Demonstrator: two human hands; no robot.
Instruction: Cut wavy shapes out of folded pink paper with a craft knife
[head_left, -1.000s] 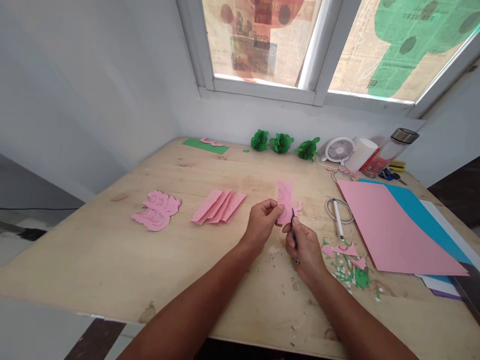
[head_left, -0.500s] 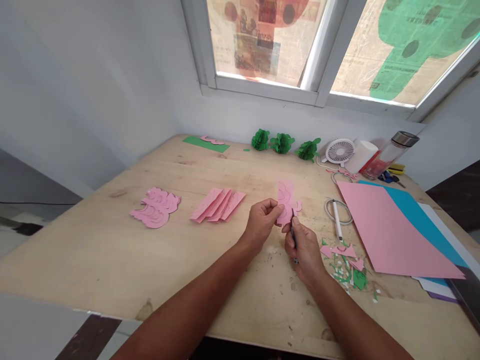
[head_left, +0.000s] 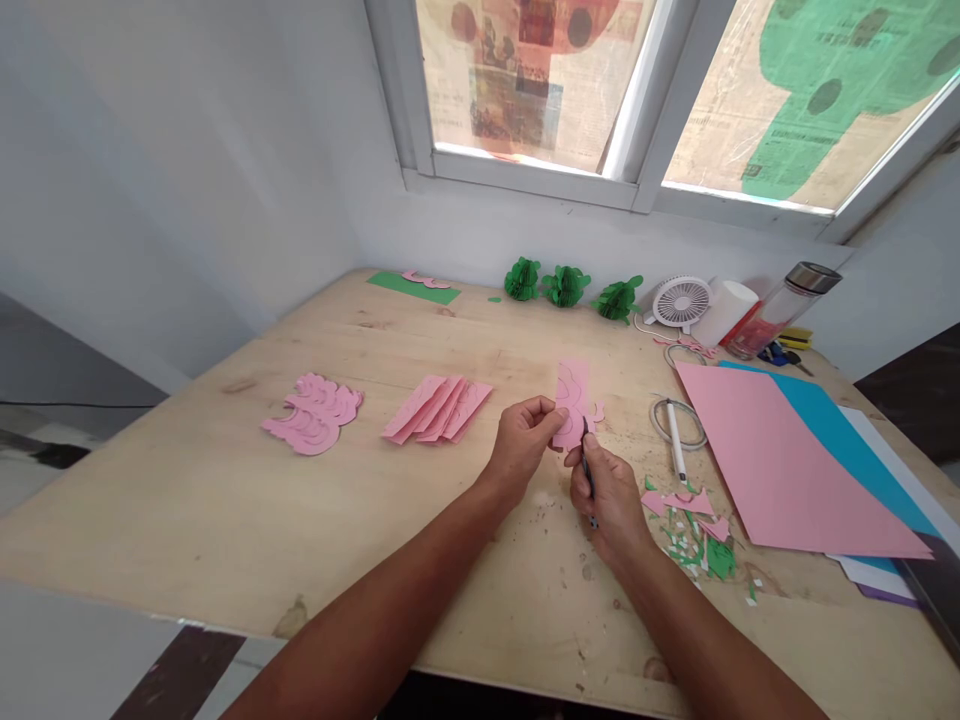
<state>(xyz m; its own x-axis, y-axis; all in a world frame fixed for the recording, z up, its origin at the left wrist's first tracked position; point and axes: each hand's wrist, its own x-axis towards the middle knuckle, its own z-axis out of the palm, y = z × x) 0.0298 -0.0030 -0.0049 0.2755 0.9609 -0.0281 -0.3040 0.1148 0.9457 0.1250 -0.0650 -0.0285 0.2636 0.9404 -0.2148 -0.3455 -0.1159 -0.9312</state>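
Barely anything has shifted over the last second: the left hand keeps its closed grip on the pink strip, thumb pressing it above the worktop. The right hand stays wrapped around a slim dark tool, its tip at the strip's 5 o'clock. A pink curl juts out at 3 o'clock, and drawn curves remain uncut towards 12, so the cutting looks only partway along. Folded pink strips lie at 9 o'clock.
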